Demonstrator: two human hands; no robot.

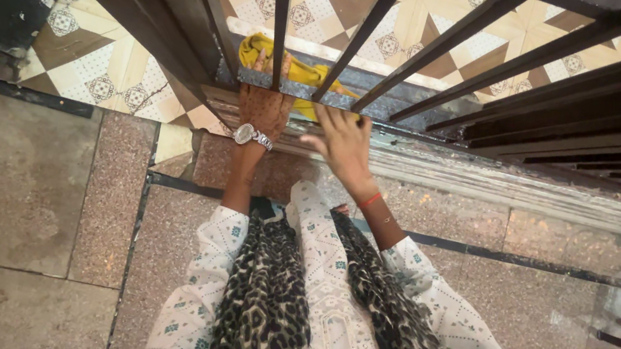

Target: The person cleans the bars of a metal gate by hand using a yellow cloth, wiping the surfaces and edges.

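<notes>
Head view, looking straight down along a dark metal railing at the edge of a speckled stone floor.

Left hand: laid over the lower rail, fingers curled down onto a yellow cloth and gripping it against the rail. Silver wristwatch on the wrist. Fingertips partly hidden behind one upright bar.

Right hand: just beside the left, palm down, fingers loosely spread and resting near the cloth's lower edge at the rail. Firm grip on the cloth: cannot tell. Red band around the wrist.

Yellow cloth: bunched on the lower rail between two upright bars, partly under the left hand, one end poking out past the bars on the far side.

Below and beyond the railing: patterned tiled floor in cream and brown.

Near the bottom edge: white printed sleeves and a leopard-print scarf hanging down the front.
</notes>
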